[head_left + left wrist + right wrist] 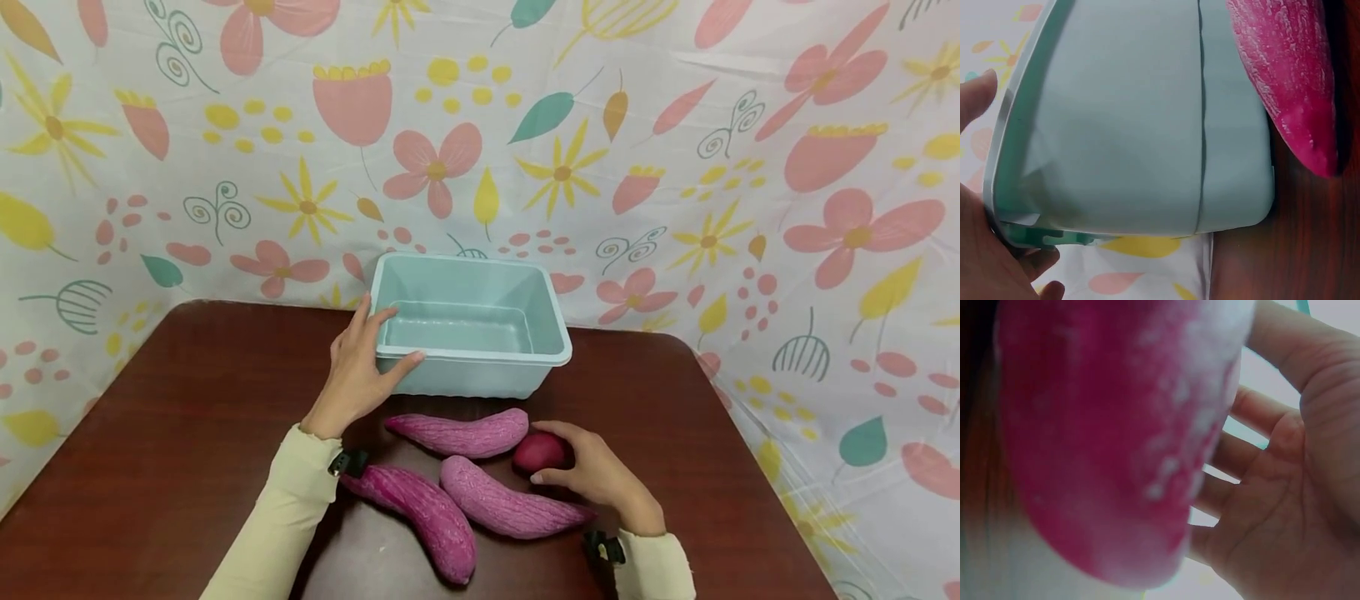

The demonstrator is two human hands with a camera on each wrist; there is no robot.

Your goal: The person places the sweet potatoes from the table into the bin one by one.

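Observation:
My left hand (356, 375) grips the left front corner of a pale blue plastic tub (487, 379), thumb along the front rim and a finger over the inside. From the left wrist, the tub's wall (1116, 125) shows, with fingers (1038, 262) under the rim. My right hand (600, 471) curls round a dark red, round, smooth vegetable (542, 452), thumb and fingers on opposite sides. Left of it lie long, curved pink-purple vegetables like sweet potatoes: one behind (465, 433), one in front (517, 508). In the right wrist view, a blurred pink vegetable (1104, 444) hides part of the right hand.
A third long pink-purple vegetable (427, 517) lies nearest me, under the left wrist. All rest on a dark reddish-brown table (187, 467). A white cloth with flower prints (480, 125) hangs behind the table and along its sides.

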